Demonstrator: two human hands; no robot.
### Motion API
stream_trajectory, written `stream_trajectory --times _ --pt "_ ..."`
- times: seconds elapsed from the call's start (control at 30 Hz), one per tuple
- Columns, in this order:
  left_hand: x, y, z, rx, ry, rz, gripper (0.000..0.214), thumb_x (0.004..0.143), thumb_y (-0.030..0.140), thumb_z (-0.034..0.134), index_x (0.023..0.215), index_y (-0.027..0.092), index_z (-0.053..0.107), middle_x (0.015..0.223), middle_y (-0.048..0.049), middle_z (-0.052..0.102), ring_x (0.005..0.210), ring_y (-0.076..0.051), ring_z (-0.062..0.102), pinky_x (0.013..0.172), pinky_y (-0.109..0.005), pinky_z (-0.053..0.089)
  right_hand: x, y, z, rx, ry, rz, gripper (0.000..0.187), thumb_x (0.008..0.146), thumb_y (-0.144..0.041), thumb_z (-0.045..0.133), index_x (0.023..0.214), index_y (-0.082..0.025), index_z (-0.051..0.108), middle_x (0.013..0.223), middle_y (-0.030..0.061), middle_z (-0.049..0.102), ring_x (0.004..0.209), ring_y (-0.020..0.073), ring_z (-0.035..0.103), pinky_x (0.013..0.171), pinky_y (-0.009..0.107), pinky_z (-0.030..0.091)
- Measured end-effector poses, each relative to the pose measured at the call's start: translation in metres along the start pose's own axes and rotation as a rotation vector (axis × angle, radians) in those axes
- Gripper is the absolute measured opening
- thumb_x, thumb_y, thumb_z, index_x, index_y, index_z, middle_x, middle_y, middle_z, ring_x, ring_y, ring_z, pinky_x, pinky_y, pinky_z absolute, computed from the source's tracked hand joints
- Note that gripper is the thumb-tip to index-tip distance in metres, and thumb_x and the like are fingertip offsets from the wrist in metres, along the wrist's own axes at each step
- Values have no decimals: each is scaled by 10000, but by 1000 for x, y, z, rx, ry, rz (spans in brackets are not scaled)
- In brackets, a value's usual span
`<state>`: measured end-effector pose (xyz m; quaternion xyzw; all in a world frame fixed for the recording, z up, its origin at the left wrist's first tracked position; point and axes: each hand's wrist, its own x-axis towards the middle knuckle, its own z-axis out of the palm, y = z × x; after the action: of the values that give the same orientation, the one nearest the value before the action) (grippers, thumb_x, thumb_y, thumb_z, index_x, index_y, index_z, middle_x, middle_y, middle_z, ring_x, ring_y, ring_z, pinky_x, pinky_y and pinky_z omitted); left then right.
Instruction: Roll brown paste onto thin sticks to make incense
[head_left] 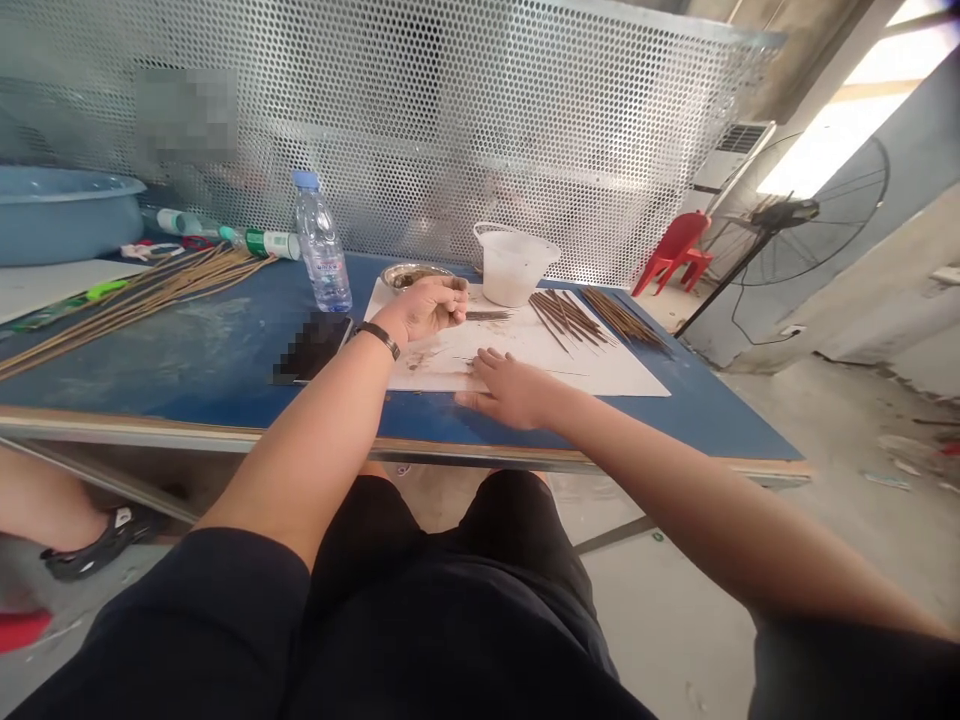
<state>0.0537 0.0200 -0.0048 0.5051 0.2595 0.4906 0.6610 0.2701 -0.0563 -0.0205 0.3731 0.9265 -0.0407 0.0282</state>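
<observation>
My left hand (pixel 433 308) is raised over the white board (pixel 637 378), its fingers curled together in front of a metal bowl (pixel 388 275) with brown material in it. Whatever those fingers hold, if anything, is hidden. Flat on the board's near edge lies my right hand (pixel 514 390), fingers stretched out over a thin stick (pixel 566 374) that sticks out to the right. A small bunch of thin dark sticks (pixel 489 315) rests beyond the hands. Farther right, brown sticks (pixel 570 320) lie fanned out on the board, with another pile of brown sticks (pixel 626 320) beside them.
A white translucent bucket (pixel 517 268) stands behind the board. Left are a water bottle (pixel 324 250), a dark phone-like slab (pixel 315 348), long tan sticks (pixel 165 285) and a blue basin (pixel 60 215). A perforated metal screen (pixel 420 130) closes the table's back. Another person's leg (pixel 52 500) shows lower left.
</observation>
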Motion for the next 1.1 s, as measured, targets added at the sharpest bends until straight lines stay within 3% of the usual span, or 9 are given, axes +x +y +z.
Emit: stream_trajectory --times 0.1,0.23,0.4,0.5,0.63,0.83,0.97,1.1 --pt "2 -1 0 -7 24 -1 331 603 -101 557 778 179 587 674 41 423 581 -90 420 593 -242 436 2 -3 -2 -31 -5 19 883 1042 -731 270 1508 -29 532 1600 282 497 1534 427 402 1238 535 331" --pt "3 -1 -2 -1 24 -16 294 598 -77 572 756 171 586 668 35 436 576 -88 419 577 -235 433 32 2 -10 -31 -34 77 791 1071 -647 282 1466 -18 553 1526 298 555 1427 424 526 1154 502 430" --pt "2 -1 -4 30 5 -22 252 617 -40 623 760 166 600 668 44 451 584 -82 444 593 -234 439 65 13 -17 -12 -36 131 737 1089 -602 235 1411 -55 609 1526 279 569 1413 412 552 1134 482 452" --pt "1 0 -4 28 11 -19 252 639 -20 669 790 170 600 670 57 460 582 -76 467 605 -237 440 63 15 -13 -20 -25 109 746 1087 -605 239 1451 -51 582 1562 285 536 1496 424 468 1201 528 392" --pt "0 0 -3 39 15 37 258 692 -7 732 839 169 613 747 46 549 642 -82 552 682 -263 484 37 12 -2 -31 -4 36 788 1083 -625 266 1542 -23 487 1658 293 415 1597 400 314 1274 536 295" --pt "-3 0 -6 -5 -130 62 224 772 17 803 908 152 687 824 24 634 729 -100 630 800 -311 534 4 8 8 28 -5 -7 978 1028 -764 220 1621 -3 380 1726 292 285 1633 418 214 1297 569 244" --pt "-3 -1 -9 4 -204 65 215 800 67 855 960 140 731 867 -2 684 816 -123 686 937 -355 554 18 14 11 37 14 -20 1023 1022 -774 167 1601 41 386 1707 321 306 1627 439 218 1290 575 244" --pt "-3 -1 -10 19 -204 57 236 770 74 897 918 141 727 865 2 698 851 -122 708 979 -354 563 49 25 13 23 46 38 960 1045 -719 227 1591 55 383 1705 331 298 1628 462 186 1290 578 229"
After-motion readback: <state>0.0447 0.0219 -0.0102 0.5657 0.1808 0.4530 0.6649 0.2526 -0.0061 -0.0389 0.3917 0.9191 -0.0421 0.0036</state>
